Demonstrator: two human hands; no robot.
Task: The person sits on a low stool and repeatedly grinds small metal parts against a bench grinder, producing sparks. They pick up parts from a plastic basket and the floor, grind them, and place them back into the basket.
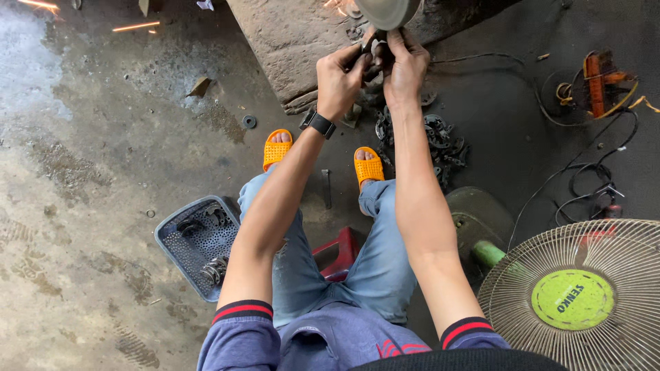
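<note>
Both the left hand (338,79) and right hand (405,65) are gripping a small dark metal part (375,55), pressing it against the grey round grinding wheel (385,12) for steadiness, sparks (134,27) flying left of the wheel.

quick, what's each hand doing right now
left hand: closed on a small dark metal part held up to the grinding wheel
right hand: closed on the same metal part from the other side
</note>
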